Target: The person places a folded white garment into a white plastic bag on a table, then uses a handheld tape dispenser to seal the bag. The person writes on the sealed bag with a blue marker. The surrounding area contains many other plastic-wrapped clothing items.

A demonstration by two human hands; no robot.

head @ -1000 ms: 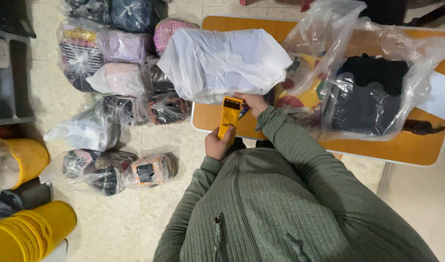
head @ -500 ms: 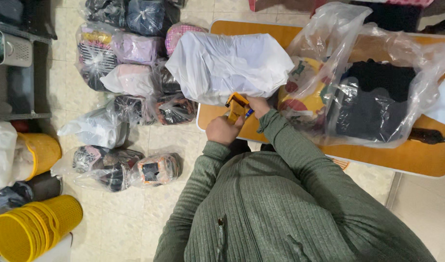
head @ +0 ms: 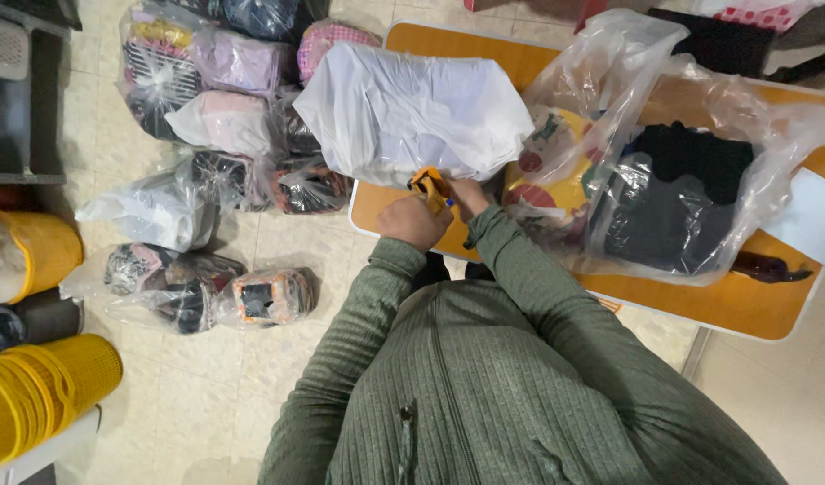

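My left hand (head: 413,221) is closed around a small yellow hand tool (head: 429,187) at the near edge of a white plastic-wrapped bundle (head: 412,112) on the orange table (head: 736,310). My right hand (head: 466,195) lies just to the right of the tool, its fingers against the bundle's lower edge and touching the tool. Both arms wear green ribbed sleeves. The tool's tip points into the bundle's wrapping and is partly hidden by my fingers.
Large clear bags hold a yellow patterned item (head: 556,175) and dark clothing (head: 673,202) on the table's right. Several bagged clothes bundles (head: 224,108) lie on the tiled floor to the left. Stacked yellow baskets (head: 35,395) stand at the lower left.
Both hands with the yellow tool have moved forward and up from the table's edge to the white bundle's near edge. The view has shifted slightly.
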